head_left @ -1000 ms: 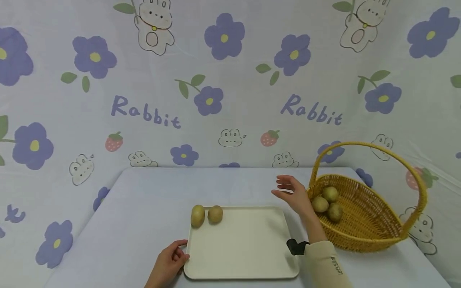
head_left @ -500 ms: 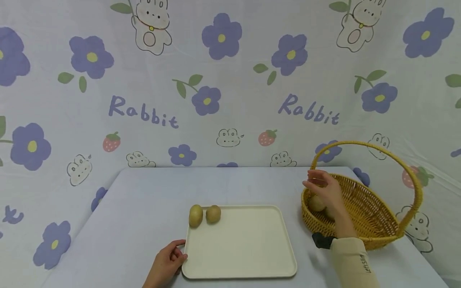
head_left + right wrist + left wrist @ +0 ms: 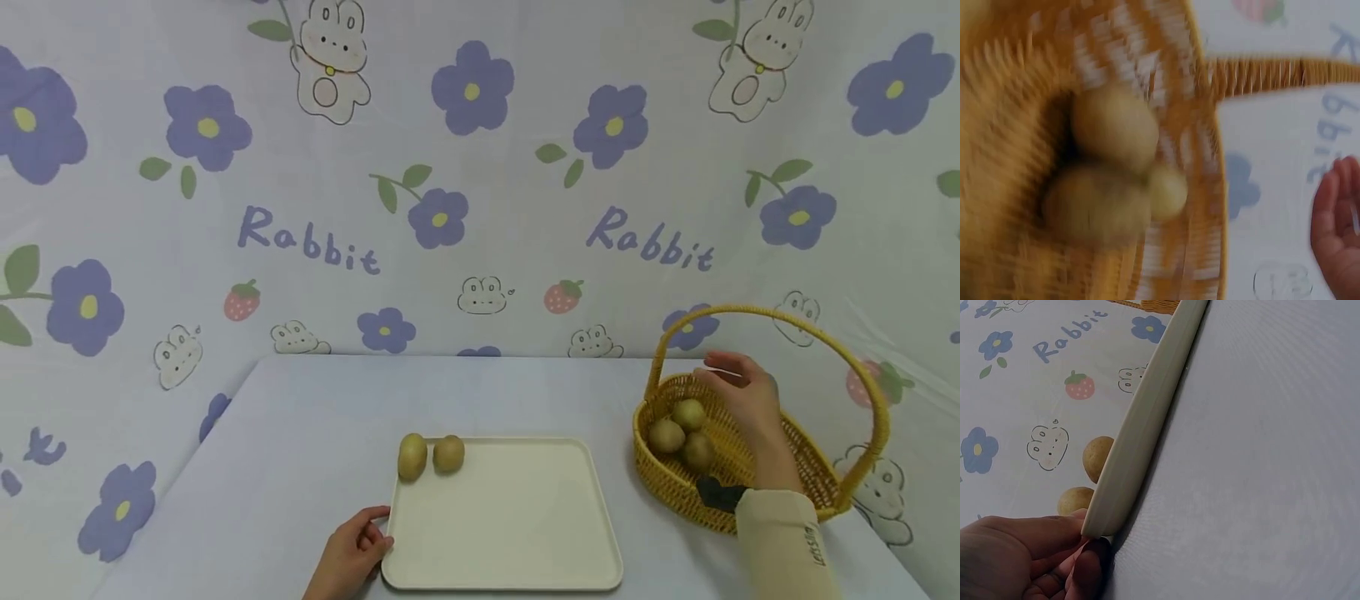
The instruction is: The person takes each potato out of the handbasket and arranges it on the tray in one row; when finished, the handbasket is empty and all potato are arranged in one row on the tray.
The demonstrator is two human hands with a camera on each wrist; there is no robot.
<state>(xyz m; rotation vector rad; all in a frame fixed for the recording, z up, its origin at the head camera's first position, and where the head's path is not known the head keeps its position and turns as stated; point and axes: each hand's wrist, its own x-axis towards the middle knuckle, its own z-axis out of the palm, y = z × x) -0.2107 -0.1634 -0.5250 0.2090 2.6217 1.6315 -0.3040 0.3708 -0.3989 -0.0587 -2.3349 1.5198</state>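
"Which way do the potatoes (image 3: 698,451) lie from the right hand (image 3: 752,406)?"
"Down to its left, three bunched at the left end of one basket (image 3: 669,493). That hand's nearer, fingers loosely bent, holding nothing."
"And the left hand (image 3: 348,552)?"
"Pinching the left edge of one tray (image 3: 510,521); two more potatoes (image 3: 448,454) sit in its far-left corner, one lengthwise front to back."
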